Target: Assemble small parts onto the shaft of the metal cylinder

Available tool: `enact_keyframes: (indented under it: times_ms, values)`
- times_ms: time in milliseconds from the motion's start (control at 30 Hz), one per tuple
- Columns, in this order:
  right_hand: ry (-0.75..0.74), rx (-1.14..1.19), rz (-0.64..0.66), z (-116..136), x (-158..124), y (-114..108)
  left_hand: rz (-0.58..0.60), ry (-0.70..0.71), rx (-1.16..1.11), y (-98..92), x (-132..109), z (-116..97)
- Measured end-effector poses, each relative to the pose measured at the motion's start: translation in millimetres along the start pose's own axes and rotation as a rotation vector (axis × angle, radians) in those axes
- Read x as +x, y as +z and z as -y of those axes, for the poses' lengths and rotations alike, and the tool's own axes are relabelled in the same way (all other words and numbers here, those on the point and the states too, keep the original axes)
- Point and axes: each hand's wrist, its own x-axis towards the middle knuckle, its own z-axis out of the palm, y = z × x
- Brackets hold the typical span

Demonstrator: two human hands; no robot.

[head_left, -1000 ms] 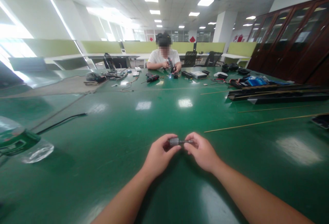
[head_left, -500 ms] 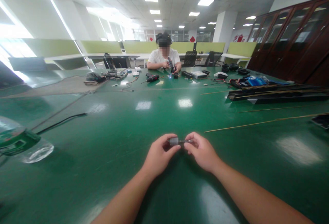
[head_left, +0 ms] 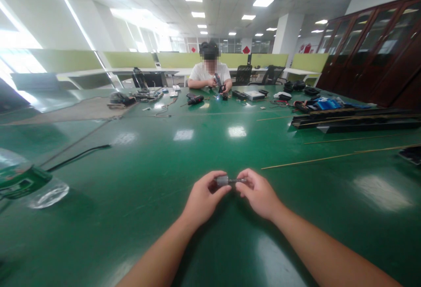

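Observation:
Between my two hands lies a small grey cylinder (head_left: 222, 181) with a thin dark shaft (head_left: 233, 181) sticking out to the right. My left hand (head_left: 203, 197) grips the cylinder between thumb and fingers. On the other side, the thumb and fingertips of my right hand (head_left: 259, 194) pinch the shaft near its end. The part is held level, just over the green tabletop (head_left: 210, 155). Its exact kind is too small and blurred to tell.
A water bottle (head_left: 29, 184) lies at the left, near a black cable (head_left: 79, 157). Thin brass-coloured rods (head_left: 309, 162) and long black channels (head_left: 355, 121) are at the right. Across the table a person (head_left: 209, 74) handles a dark tool, with a cordless drill (head_left: 195, 99) nearby.

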Motion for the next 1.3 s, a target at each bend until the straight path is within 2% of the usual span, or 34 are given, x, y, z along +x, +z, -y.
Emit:
enact_keyframes:
  times_ms: [1300]
  values:
    - [0.036,0.080,0.002,2.4,0.9,0.7,-0.006,-0.024,-0.016,-2.0,1.8,-1.5]
